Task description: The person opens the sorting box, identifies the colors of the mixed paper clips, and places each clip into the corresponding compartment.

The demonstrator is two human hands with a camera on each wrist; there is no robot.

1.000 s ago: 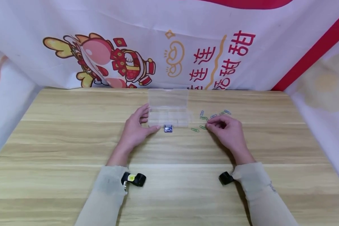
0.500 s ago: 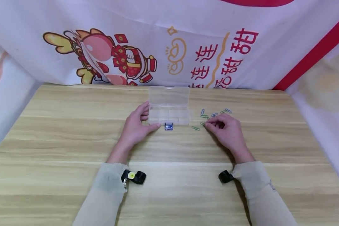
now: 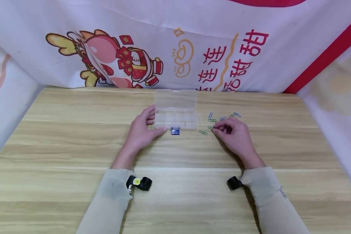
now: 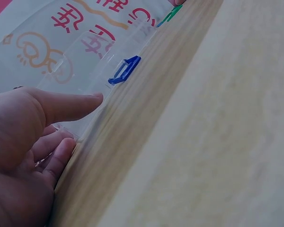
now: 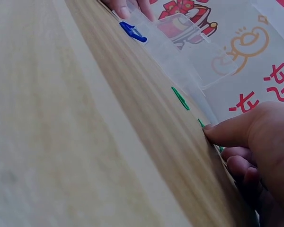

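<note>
A clear plastic compartment box (image 3: 190, 125) stands on the table with its lid (image 3: 175, 99) raised at the back. Its blue latch (image 3: 175, 131) hangs at the front. My left hand (image 3: 139, 131) grips the box's left end, thumb along the front wall and fingers round the side. To the right of the box, my right hand (image 3: 233, 131) pinches the end of a green paper clip (image 5: 201, 122) at the tabletop, thumb tip right on it; the other fingers are curled under. Another green paper clip (image 3: 203, 132) lies loose between this hand and the box.
Behind my right fingertips lie several more paper clips: blue ones (image 3: 223, 118) and green ones (image 3: 212, 120), some overlapping. The wooden table (image 3: 175, 195) ends at a printed white cloth (image 3: 175, 58) hanging close behind the raised lid.
My right thumb and fingertips have drawn in onto the green paper clip. The left hand and the box stay in place; the head view has shifted slightly.
</note>
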